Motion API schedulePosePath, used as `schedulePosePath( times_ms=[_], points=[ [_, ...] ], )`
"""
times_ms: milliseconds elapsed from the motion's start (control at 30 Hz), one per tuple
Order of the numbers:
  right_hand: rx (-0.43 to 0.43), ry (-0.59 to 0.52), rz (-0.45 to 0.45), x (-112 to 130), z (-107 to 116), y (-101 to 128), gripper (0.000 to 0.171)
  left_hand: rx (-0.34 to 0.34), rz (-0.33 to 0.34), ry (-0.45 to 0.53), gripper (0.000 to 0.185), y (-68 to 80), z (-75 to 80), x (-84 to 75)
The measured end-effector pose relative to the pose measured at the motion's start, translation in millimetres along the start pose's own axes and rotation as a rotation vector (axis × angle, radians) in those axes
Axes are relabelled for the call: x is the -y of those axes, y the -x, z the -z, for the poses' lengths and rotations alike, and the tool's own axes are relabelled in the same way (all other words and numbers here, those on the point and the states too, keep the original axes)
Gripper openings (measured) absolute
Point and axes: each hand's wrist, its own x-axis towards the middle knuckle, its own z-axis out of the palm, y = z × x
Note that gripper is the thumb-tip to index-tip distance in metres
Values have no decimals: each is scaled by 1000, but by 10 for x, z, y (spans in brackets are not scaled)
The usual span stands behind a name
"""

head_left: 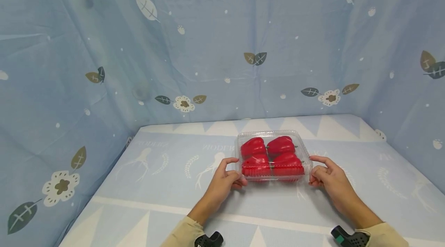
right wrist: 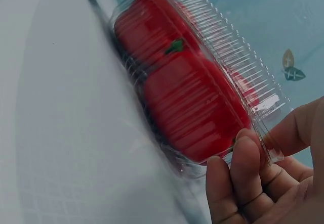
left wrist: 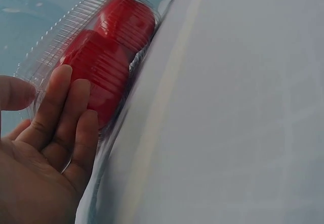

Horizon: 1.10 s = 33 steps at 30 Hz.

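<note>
A clear plastic clamshell box (head_left: 273,157) of four red peppers (head_left: 272,155) (lid shut) sits on the blue patterned tablecloth (head_left: 163,185). The left hand (head_left: 222,183) and right hand (head_left: 330,179) grip its opposite ends, fingers curled against the rims.

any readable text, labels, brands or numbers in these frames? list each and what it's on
"MODERN": pale print on the tablecloth, seen upside down and faint, so the reading is uncertain.
A second pale word on the tablecloth, further left: too faint to read.
Clear clamshell box of red peppers: no label visible.
</note>
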Motion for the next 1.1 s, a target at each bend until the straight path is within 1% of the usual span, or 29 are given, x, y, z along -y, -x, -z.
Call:
schedulePosePath(
  times_ms=[133, 267, 333, 433, 600, 667, 833, 933, 1100],
  points=[
    [-18, 13, 7, -1, -19, 3, 41, -7, 9, 1, 40, -2, -1, 9],
    [-38, 52, 18, 3, -36, 3, 40, -16, 21, 4, 40, 0, -2, 14],
    [-35, 64, 32, 5, -34, 4, 39, -17, 21, 5, 40, 2, -2, 12],
    [5, 52, 49, -1, 2, -1, 39, -15, 17, 6, 40, 4, -1, 10],
    [100, 8, 53, -40, 102, -16, 42, -10, 11, -5, 42, -1, -2, 6],
    [113, 10, 59, -54, 120, -22, 42, -3, 0, -19, 41, 43, -18, -81],
    [84, 33, 55, -70, 103, -23, 40, 1, -12, -44, 40, 62, -21, -112],
    [70, 43, 58, -76, 87, -23, 39, -7, -13, -20, 41, 5, 0, -5],
    [58, 67, 84, -78, 67, -23, 36, -20, 3, 13, 42, 6, -1, -16]
  ],
)
